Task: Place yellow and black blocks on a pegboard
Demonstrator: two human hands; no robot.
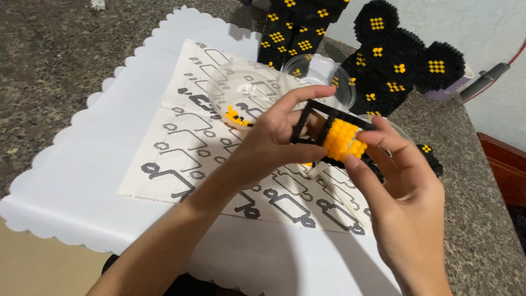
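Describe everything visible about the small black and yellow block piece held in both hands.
The block piece is a small build of tiny studded bricks, plastic by the look: an open black rectangular frame with a solid yellow patch filling its right part. It is held tilted above the printed instruction sheet, off the table. The left hand pinches the frame's left side and top edge; the right hand touches its right and lower edge.

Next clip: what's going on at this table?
A person holds a small black and yellow bead-block piece up in both bare hands, the left hand gripping its black frame and the right hand pinching the yellow part. Below lie a printed instruction sheet on a white scalloped mat, clear plastic bowls with a few beads, and finished black figures behind.
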